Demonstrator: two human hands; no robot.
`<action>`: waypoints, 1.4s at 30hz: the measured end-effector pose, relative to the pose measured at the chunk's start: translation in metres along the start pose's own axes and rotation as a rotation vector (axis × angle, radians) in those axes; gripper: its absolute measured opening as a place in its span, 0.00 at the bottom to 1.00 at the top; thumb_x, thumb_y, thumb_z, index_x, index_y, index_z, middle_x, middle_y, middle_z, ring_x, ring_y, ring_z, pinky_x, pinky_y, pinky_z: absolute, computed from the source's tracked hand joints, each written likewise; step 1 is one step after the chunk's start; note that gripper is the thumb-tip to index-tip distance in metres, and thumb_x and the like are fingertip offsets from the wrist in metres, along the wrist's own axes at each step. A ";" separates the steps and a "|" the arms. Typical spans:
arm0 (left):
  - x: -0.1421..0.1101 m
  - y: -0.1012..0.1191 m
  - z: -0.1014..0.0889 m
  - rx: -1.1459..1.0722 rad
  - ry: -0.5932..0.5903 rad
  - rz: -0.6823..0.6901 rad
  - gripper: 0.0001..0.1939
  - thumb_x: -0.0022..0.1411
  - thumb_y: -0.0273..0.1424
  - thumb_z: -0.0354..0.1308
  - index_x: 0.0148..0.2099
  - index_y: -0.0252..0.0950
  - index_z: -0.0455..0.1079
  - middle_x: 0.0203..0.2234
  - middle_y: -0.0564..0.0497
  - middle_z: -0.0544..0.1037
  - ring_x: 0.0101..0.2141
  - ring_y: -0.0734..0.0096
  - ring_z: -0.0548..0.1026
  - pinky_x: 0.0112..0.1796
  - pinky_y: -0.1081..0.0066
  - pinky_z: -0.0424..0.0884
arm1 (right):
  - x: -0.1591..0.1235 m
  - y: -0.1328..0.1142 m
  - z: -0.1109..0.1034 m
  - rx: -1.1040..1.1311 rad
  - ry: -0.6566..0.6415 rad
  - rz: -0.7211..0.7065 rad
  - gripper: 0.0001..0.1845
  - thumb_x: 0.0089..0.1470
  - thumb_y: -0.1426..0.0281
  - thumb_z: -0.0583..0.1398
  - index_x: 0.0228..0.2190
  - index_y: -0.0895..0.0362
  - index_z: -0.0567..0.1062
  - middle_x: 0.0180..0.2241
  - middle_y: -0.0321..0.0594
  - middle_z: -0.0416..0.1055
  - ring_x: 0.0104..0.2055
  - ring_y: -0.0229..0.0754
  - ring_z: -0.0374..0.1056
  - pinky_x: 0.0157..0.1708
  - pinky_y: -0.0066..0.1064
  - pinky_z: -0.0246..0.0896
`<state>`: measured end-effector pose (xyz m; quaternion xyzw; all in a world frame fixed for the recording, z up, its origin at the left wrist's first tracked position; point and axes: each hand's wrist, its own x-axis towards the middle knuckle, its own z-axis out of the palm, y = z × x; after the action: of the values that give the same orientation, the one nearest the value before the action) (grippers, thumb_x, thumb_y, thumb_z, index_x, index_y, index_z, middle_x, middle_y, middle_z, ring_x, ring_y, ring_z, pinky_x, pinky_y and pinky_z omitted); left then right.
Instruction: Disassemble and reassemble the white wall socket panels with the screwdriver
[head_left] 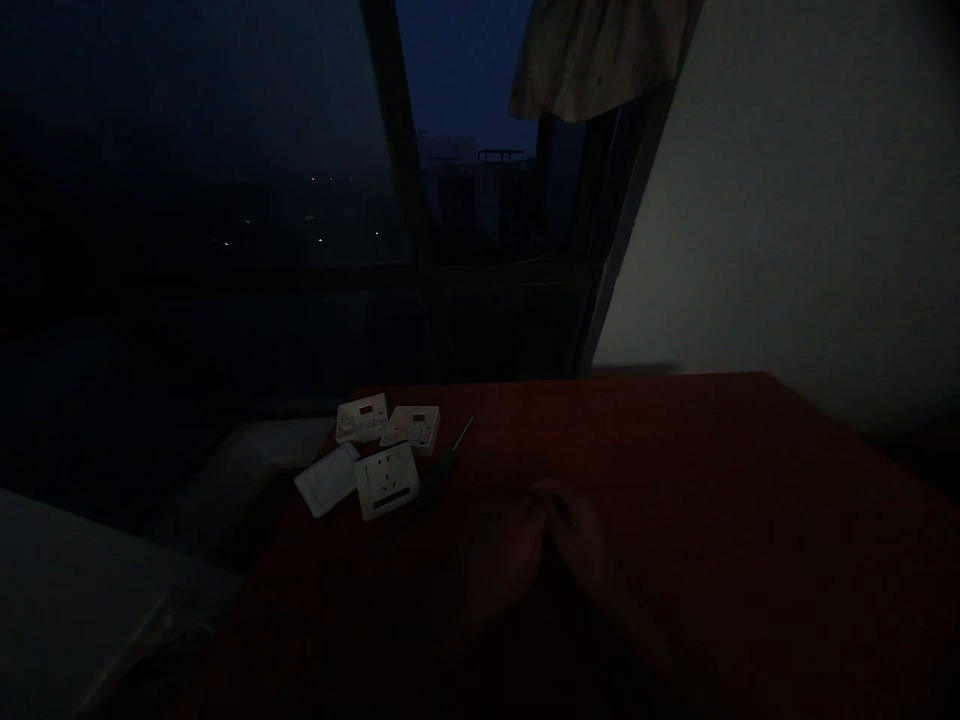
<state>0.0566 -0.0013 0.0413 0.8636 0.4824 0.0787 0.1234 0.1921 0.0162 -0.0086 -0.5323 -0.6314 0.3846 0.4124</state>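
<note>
- Head view, left of centre: the screwdriver (450, 459) lies slanted on the table (675, 450), shaft toward the top; its green handle should be light, stiff and the surest place to hold.
- Just left of it, the socket faceplate (387, 482) lies slots up; it looks like smooth, rigid plastic, light, perhaps slippery, best taken by opposite edges.
- Lower centre: the left hand (514, 545) and right hand (583, 545) meet at their fingertips, fingers curled, apart from the screwdriver and plates. It is too dark to tell whether anything is pinched between them or how far either grip opens.
- Farther left, a blank white plate (328, 482) looks thin and likely to crack if bent.
- Above the plates, two shallow white electrical boxes (361, 420) offer rims to grasp.
- Top of the frame: a dark window and a curtain (600, 55).
</note>
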 end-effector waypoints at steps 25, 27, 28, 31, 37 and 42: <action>0.000 -0.029 0.034 -0.285 0.095 -0.016 0.08 0.64 0.25 0.49 0.40 0.37 0.68 0.37 0.49 0.76 0.37 0.66 0.73 0.39 0.70 0.66 | -0.003 0.002 0.007 -0.258 -0.032 -0.080 0.17 0.56 0.74 0.49 0.39 0.56 0.77 0.38 0.42 0.77 0.38 0.42 0.73 0.41 0.32 0.65; 0.000 -0.029 0.034 -0.292 0.093 -0.020 0.08 0.64 0.25 0.49 0.41 0.38 0.68 0.37 0.49 0.76 0.38 0.66 0.73 0.39 0.70 0.66 | -0.002 0.003 0.007 -0.259 -0.035 -0.079 0.17 0.56 0.74 0.49 0.40 0.56 0.76 0.37 0.42 0.77 0.37 0.42 0.74 0.40 0.32 0.65; 0.000 -0.029 0.034 -0.298 0.097 -0.021 0.08 0.64 0.25 0.49 0.41 0.38 0.68 0.38 0.49 0.76 0.38 0.66 0.73 0.39 0.70 0.66 | -0.002 0.003 0.007 -0.258 -0.036 -0.080 0.17 0.56 0.75 0.49 0.40 0.56 0.76 0.37 0.42 0.78 0.37 0.42 0.74 0.39 0.31 0.65; 0.000 -0.030 0.035 -0.308 0.100 -0.013 0.08 0.64 0.25 0.48 0.41 0.38 0.69 0.38 0.49 0.76 0.38 0.66 0.73 0.39 0.71 0.66 | -0.002 0.003 0.007 -0.251 -0.036 -0.088 0.18 0.56 0.75 0.49 0.39 0.55 0.77 0.37 0.41 0.78 0.37 0.41 0.73 0.40 0.31 0.65; 0.000 -0.032 0.036 -0.294 0.103 0.001 0.08 0.64 0.25 0.49 0.40 0.37 0.69 0.37 0.49 0.76 0.38 0.66 0.73 0.39 0.70 0.66 | -0.002 0.000 0.007 -0.246 -0.040 -0.094 0.18 0.56 0.76 0.49 0.38 0.55 0.77 0.37 0.40 0.78 0.38 0.41 0.73 0.40 0.31 0.65; 0.000 -0.033 0.039 -0.302 0.100 -0.030 0.09 0.64 0.26 0.48 0.41 0.38 0.69 0.38 0.48 0.76 0.38 0.66 0.73 0.41 0.69 0.66 | -0.003 -0.001 0.006 -0.253 -0.042 -0.089 0.18 0.56 0.76 0.49 0.39 0.56 0.76 0.39 0.42 0.77 0.39 0.41 0.73 0.41 0.31 0.65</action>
<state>0.0398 0.0102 -0.0052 0.8228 0.4836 0.1915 0.2288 0.1864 0.0130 -0.0107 -0.5432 -0.7064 0.2944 0.3453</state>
